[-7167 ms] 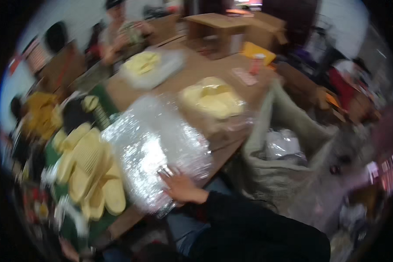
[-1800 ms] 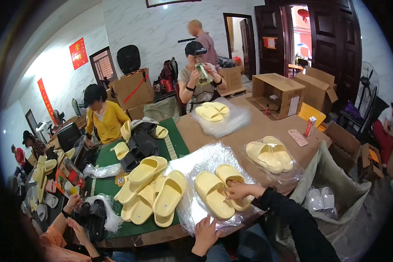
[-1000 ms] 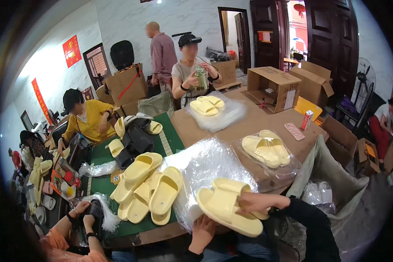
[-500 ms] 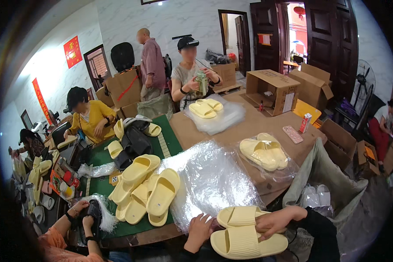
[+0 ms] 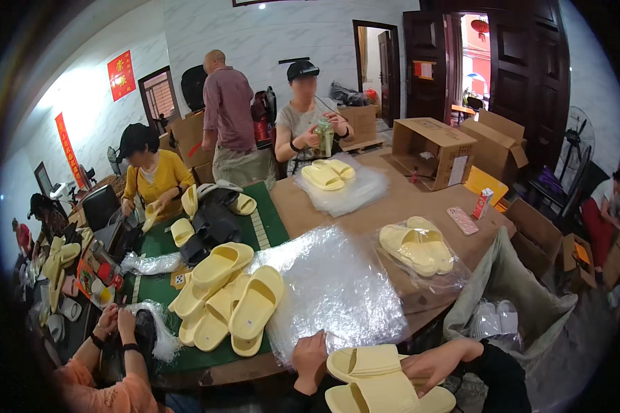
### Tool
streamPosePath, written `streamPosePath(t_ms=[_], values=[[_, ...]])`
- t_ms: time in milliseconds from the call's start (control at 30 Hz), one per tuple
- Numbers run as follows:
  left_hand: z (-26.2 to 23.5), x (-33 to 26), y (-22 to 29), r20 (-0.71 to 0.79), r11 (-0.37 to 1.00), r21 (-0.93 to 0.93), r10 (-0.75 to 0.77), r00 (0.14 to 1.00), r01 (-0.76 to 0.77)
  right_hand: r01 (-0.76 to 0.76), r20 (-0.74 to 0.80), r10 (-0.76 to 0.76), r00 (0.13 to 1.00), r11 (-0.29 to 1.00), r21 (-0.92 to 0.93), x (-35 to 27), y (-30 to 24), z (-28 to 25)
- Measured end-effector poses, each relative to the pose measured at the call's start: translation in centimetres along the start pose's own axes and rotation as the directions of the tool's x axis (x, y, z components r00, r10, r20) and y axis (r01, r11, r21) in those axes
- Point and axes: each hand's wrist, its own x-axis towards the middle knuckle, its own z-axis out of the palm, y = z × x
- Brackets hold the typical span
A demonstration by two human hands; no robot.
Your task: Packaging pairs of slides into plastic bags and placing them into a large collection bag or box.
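Slippers (image 5: 386, 387) gripped in right hand (image 5: 436, 365), left hand (image 5: 310, 359) fingers curled, pinch unclear, gold-lettered red poster (image 5: 121, 75)

Bright glare whitens the wall (image 5: 83, 89) on my left, and daylight glows in the open doorway (image 5: 472, 51). White reflections fleck the plastic sheets (image 5: 341, 282) before my hands (image 5: 435, 366). Fisheye bends straight edges; the corners fall to black.

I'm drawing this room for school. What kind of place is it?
Probably a small workshop where slippers get packed. A heap of yellow slippers lies beside clear plastic wrapping, another slipper pair sits inside clear plastic, and there are open cardboard boxes.
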Motion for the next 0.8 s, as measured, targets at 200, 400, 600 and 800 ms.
streamPosePath(t_ms=[200, 400, 600, 800], values=[[-0.7, 0.4, -0.2, 0.191, 0.949, -0.264, -0.123, 0.974, 0.171, -0.161, -0.037, 0.161, 0.986, 0.987, 0.016, 0.7, 1.1, 0.3], [-2.4, 0.8, -0.2, 0.178, 0.808, -0.531, -0.189, 0.966, 0.256, -0.484, -0.353, 0.339, 0.872, 0.707, -0.515, -0.1, 4.3, 0.0], [-2.9, 1.6, 1.7, 0.079, 0.805, -0.557, -0.193, 0.978, 0.204, -0.676, -0.597, 0.318, 0.737, 0.379, -0.632, 1.1, 3.6, 0.4], [-3.2, 1.9, 4.9, 0.114, 0.988, -0.15, 0.057, 0.992, -0.04, -0.713, -0.706, 0.147, 0.693, 0.284, -0.641, 2.7, 4.1, 1.4]])
